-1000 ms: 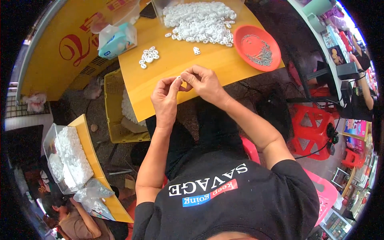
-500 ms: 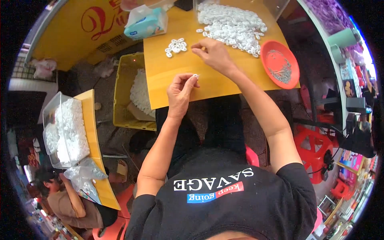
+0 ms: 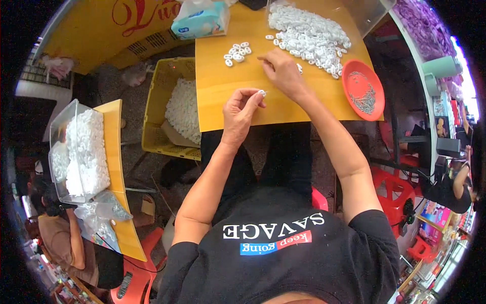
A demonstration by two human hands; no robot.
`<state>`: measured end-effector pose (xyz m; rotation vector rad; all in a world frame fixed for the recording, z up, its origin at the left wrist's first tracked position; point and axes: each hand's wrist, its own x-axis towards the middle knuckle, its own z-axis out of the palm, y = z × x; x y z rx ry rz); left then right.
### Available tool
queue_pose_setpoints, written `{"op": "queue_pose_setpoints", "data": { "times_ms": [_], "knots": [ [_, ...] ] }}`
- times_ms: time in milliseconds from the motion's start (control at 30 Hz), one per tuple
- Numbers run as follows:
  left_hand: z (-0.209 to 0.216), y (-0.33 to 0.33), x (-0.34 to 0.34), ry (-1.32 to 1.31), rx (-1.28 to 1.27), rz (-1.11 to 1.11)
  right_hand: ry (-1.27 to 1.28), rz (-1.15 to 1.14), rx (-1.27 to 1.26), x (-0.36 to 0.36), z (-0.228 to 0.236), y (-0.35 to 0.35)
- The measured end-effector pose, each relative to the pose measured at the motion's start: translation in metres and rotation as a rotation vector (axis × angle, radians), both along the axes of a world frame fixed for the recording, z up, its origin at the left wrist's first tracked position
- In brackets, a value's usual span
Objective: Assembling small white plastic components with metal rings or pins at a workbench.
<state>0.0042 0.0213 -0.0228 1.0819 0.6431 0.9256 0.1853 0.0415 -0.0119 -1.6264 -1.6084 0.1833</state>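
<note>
My left hand [image 3: 240, 112] is closed in a pinch near the table's front edge, with a small white plastic piece [image 3: 262, 93] between thumb and forefinger. A tiny bit of metal seems to stick out of it. Further right, my right hand [image 3: 283, 73] hovers over the table, fingers bent together; whatever is at their tips is too small to make out. To its left lies a small cluster of white two-holed oval pieces [image 3: 237, 52]. Beyond it spreads a large heap of the same white pieces [image 3: 311, 35]. A red oval dish [image 3: 357, 68] of thin metal pins [image 3: 365, 101] stands at the right.
A tissue pack [image 3: 205, 23] sits at the table's [image 3: 217, 96] far left. A yellow crate [image 3: 152, 119] of white pieces stands on the floor to the left. Further left, a person [image 3: 66, 238] sits by another table with a clear bin [image 3: 63, 152] of white pieces.
The view has shifted, so the table's contents appear further right and slightly higher. My left hand keeps its pinch on the white piece; my right hand stays near the small cluster.
</note>
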Motion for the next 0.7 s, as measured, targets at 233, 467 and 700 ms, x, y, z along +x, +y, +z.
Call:
{"op": "queue_pose_setpoints", "data": {
  "times_ms": [233, 467, 700],
  "knots": [
    [0.003, -0.001, 0.002, -0.052, 0.047, 0.010, -0.239, -0.049, -0.116, 0.006, 0.013, -0.016],
    [0.000, -0.001, 0.001, -0.040, 0.032, 0.003, -0.127, -0.202, 0.115, 0.066, 0.039, -0.004],
    [0.002, 0.000, 0.003, -0.032, 0.040, -0.009, -0.213, -0.133, -0.135, 0.097, 0.043, -0.016]
  ]
}}
